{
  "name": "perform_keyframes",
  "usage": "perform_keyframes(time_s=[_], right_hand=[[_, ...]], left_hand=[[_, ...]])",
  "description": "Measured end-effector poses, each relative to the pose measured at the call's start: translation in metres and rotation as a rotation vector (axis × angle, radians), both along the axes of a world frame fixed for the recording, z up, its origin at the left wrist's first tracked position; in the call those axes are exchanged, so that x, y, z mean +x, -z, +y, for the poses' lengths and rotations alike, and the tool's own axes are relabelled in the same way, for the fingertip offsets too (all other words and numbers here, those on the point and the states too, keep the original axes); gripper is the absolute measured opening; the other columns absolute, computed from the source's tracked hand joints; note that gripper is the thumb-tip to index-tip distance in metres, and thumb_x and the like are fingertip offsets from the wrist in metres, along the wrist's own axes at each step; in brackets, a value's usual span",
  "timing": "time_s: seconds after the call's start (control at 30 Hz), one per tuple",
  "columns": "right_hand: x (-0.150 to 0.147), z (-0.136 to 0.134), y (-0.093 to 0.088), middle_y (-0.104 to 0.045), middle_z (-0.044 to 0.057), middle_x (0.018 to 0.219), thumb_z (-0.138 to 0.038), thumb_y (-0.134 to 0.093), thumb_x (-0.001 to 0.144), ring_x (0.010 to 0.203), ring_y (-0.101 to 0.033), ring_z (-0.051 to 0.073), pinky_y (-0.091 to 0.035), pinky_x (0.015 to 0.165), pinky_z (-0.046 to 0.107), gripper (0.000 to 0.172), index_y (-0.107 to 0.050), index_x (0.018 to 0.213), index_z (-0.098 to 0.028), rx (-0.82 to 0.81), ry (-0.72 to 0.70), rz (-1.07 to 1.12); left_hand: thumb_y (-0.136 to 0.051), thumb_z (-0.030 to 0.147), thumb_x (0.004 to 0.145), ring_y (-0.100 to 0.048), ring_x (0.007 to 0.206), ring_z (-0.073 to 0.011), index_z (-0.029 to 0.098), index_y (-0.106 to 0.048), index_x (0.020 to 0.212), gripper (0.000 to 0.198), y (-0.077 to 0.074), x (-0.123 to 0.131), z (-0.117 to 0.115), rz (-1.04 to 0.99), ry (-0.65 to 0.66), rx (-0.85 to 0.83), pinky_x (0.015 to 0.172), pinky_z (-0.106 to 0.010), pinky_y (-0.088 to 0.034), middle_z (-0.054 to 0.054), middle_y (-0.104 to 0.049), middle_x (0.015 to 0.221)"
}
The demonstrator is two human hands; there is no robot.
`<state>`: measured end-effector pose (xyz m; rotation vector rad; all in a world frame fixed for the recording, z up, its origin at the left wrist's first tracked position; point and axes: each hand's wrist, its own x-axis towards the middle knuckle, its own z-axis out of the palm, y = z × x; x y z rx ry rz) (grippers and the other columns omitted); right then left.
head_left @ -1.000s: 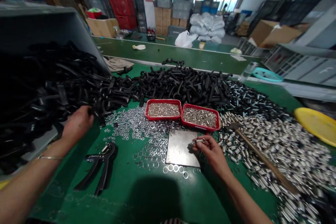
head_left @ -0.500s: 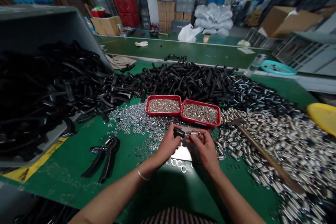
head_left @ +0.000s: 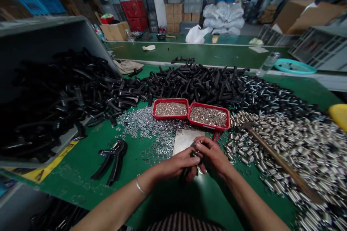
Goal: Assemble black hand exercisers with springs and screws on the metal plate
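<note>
Presently, head view: both your hands meet low over the green tabletop (head_left: pixel 78 191), close to your body.
Left hand (head_left: pixel 187 162): curled around a black part (head_left: pixel 185 171), mostly hidden by your fingers, seemingly to steady it.
Right hand (head_left: pixel 213 153): thumb and fingers pinch a small shiny piece (head_left: pixel 199 143), too covered to identify, apparently held up for fine fingertip control.
Metal plate (head_left: pixel 185 140): flat just beyond your hands, perhaps as a hard spot.
Black clamp (head_left: pixel 116 162): lying apart on your left, probably out of your way.
Red trays (head_left: pixel 170 117): side by side past the plate, likely keeping tiny pieces from mixing with loose rings (head_left: pixel 153 151).
Springs (head_left: pixel 298 144): heaped on your right, a hammer (head_left: pixel 282 162) across them.
Grey bin (head_left: pixel 90 34): lying sideways, presumably so black parts stay reachable.
</note>
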<state>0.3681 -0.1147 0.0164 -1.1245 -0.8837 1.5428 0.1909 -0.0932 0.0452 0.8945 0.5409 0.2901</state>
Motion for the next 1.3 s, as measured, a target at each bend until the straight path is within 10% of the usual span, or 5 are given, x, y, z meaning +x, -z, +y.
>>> perform_keyframes(time_s=[0.2, 0.37, 0.63, 0.9, 1.3], right_hand=[[-0.033, 0.053, 0.007, -0.063, 0.006, 0.099, -0.028, -0.055, 0.097, 0.095, -0.058, 0.021, -0.047, 0.088, 0.036, 0.014, -0.066, 0.096, -0.02, 0.45, -0.125, -0.798], [-0.05, 0.081, 0.02, -0.063, 0.013, 0.103, -0.017, -0.051, 0.096, 0.1, -0.055, 0.026, -0.046, 0.09, 0.04, 0.014, -0.064, 0.091, -0.018, 0.613, -0.284, -1.412], [-0.038, 0.046, -0.002, -0.068, 0.003, 0.089, -0.041, -0.065, 0.09, 0.08, -0.065, 0.018, -0.054, 0.078, 0.036, 0.022, -0.064, 0.099, -0.021, 0.163, 0.117, -0.292], [-0.037, 0.03, -0.007, -0.068, 0.001, 0.074, -0.036, -0.079, 0.081, 0.057, -0.06, 0.009, -0.053, 0.055, 0.02, 0.024, -0.069, 0.091, -0.016, -0.207, 0.005, 0.394], [-0.023, 0.015, -0.003, -0.076, 0.005, 0.092, -0.039, -0.067, 0.089, 0.08, -0.071, 0.024, -0.056, 0.08, 0.041, 0.019, -0.069, 0.104, -0.028, 0.374, 0.109, -0.592]], left_hand=[[-0.061, 0.04, 0.09, -0.042, 0.045, -0.0046, 0.021, -0.046, 0.093, 0.024, 0.013, -0.025, 0.018, -0.003, -0.682, 0.018, 0.044, -0.017, -0.03, 0.002, -0.062, 0.073], [-0.065, 0.042, 0.087, -0.057, 0.062, -0.0091, 0.02, -0.053, 0.096, 0.027, 0.007, -0.059, 0.041, 0.155, -0.759, 0.211, 0.061, -0.02, -0.044, 0.002, -0.065, 0.077], [-0.058, 0.048, 0.09, -0.057, 0.062, -0.0122, 0.02, -0.055, 0.087, 0.028, 0.014, -0.027, 0.056, 0.316, -0.765, 0.564, 0.058, -0.023, -0.042, 0.001, -0.064, 0.076], [-0.049, 0.04, 0.097, -0.059, 0.094, -0.022, 0.022, -0.056, 0.097, 0.019, 0.017, -0.001, 0.049, 0.432, -0.685, 0.873, 0.09, -0.035, -0.043, -0.006, -0.063, 0.096], [-0.048, 0.047, 0.097, -0.06, 0.097, -0.0181, 0.023, -0.057, 0.104, 0.027, 0.01, 0.014, 0.03, 0.315, -0.72, 0.55, 0.09, -0.028, -0.045, -0.003, -0.065, 0.1]])
